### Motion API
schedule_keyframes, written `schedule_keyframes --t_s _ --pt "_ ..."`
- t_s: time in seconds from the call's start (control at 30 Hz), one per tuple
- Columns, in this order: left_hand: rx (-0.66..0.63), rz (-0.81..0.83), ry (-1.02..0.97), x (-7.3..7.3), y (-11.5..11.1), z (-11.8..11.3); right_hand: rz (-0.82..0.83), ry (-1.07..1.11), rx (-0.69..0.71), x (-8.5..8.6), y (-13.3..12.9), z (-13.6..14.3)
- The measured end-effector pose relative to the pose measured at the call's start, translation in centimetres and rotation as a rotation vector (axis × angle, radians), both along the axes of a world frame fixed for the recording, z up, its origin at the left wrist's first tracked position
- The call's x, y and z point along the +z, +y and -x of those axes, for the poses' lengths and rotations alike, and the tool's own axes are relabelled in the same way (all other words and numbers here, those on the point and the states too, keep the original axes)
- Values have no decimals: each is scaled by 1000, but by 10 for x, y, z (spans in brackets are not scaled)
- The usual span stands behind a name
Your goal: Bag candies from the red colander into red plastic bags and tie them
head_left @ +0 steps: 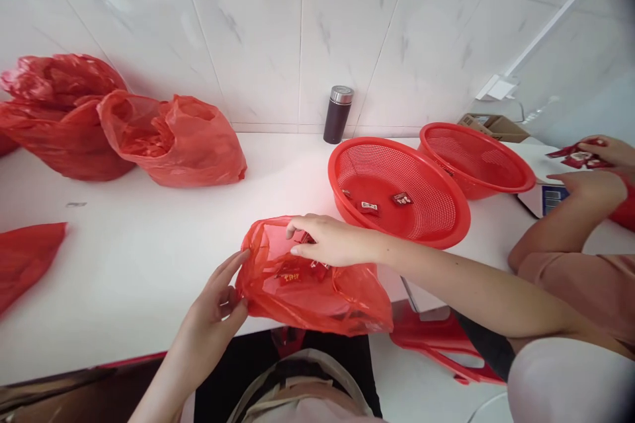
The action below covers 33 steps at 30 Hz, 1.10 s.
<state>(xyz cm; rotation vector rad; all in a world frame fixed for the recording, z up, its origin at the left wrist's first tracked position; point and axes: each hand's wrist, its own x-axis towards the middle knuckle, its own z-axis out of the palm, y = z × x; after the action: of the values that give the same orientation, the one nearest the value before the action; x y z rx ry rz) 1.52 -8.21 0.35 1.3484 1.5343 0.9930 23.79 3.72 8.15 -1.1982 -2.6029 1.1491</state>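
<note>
a red plastic bag [364, 301] is laid w/ its mouth open at the near edge of the white table [149, 258], partly over the edge. its left rim is held loosely betw. fingers & thumb of the left hand [215, 304], which is half curled. the right hand [332, 239] is put into the bag's mouth from the right, thumb & forefinger parted; small red packets [290, 276] are seen just below & beside it, but whether one is gripped can't be told, as the view is blocked by the fingers. yellow print is seen on one packet, nearer the left hand. behind the bag, to the right, a red basket [431, 208] is placed, w/ a few loose packets [370, 207] on its bottom; a 2nd basket [476, 155] is set just behind it, further right. a dark flask [338, 115] w/ a silver lid is stood upright by the tiled wall [258, 26]. at back left, two bulky red bags [196, 145] are lined up side by side. far right, some red packets [580, 157] are held in a co-worker's hand [612, 151]. a cardboard box [499, 125] is seen in the rear right area, & a red stool [446, 347] below the table's edge.
</note>
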Motion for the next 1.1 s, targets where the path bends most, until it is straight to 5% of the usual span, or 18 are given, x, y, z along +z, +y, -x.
schedule_keyframes --t_s 0.2,0.4,0.57,0.7,0.77,0.83,0.97,1.1 --pt "38 30 -103 7 -9 -6 18 -32 7 12 1 -3" --pt "46 24 -130 10 -8 3 -276 -311 145 4 -20 -27" --pt "123 -10 -137 21 -5 9 -392 -90 249 11 -9 -41" --pt "66 -11 -142 22 -7 5 -492 42 -104 20 46 -73" --pt "40 -12 -139 20 -9 4 -458 -178 -330 13 78 -104" --pt "57 -11 -139 18 -11 2 -258 -518 -480 -2 104 -138" --pt "125 5 -147 19 -15 0 -124 -648 -489 -31 125 -181" --pt "120 13 -130 18 -13 -1 -148 -602 -446 -38 123 -176"
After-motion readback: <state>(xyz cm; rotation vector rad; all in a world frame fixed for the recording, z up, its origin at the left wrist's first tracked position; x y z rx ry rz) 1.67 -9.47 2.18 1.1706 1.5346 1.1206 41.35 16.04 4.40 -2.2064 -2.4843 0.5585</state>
